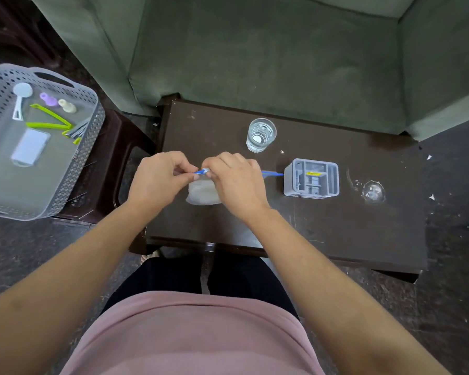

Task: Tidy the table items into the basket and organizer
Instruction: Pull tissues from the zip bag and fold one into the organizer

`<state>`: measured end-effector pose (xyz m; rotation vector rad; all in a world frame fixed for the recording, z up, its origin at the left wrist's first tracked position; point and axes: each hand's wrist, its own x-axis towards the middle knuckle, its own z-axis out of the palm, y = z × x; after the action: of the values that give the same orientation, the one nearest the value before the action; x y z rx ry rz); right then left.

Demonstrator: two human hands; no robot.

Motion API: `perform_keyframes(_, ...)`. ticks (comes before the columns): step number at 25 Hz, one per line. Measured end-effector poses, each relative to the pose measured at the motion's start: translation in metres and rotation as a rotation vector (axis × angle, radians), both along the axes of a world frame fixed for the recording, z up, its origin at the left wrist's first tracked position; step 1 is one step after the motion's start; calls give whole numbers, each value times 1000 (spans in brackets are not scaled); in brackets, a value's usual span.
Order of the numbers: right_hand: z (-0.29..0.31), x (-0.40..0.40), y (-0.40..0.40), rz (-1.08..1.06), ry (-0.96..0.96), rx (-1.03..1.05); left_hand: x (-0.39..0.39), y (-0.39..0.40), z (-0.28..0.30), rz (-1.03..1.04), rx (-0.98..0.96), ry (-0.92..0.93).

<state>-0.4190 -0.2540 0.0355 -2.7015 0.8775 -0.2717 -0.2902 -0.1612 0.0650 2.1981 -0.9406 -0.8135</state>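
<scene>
At centre frame, a seated person's left hand (157,177) and right hand (234,182) meet over a dark table (309,228), fingertips of both pinched together on a thin blue stick (199,172) whose far end pokes out past the right hand toward the grey organizer (312,178) at centre right. A small translucent pouch (202,192) hangs or rests just beneath the hands (whether they grip it too cannot be told); the two-handed pinch suggests the stick is being worked at the pouch's mouth before being put away. The organizer stands with its slots facing up, near enough for a short reach. At upper left, a perforated grey basket (90,136) on a side stool already holds green tongs (52,123) and small pieces. A glass of water (261,135) stands above centre, well clear of the hands.
</scene>
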Motion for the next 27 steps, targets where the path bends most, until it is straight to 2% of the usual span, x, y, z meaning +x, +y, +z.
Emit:
perform_keyframes(6, -7, -52, -39, -186, 84, -136, 28, 9, 8, 85, -18, 58)
perform_keyframes(9, 2, -56, -47, -204, 98, -166, 36, 15, 15, 141, 25, 62)
perform_keyframes(12, 18, -46, -52, -205, 48, -116, 31, 8, 27, -12, 59, -35)
perform_keyframes(17, 39, -46, -64, -149, 31, -60, 17, -16, 47, -227, 76, -50)
perform_keyframes(20, 42, -52, -69, -135, -14, -69, 5, -27, 51, -276, 101, -18)
perform_keyframes(25, 44, -66, -72, -118, -126, -274, -14, -36, 56, -274, 51, -41)
perform_keyframes(27, 47, -66, -64, 4, -166, -366, -23, -37, 57, -308, 8, -62)
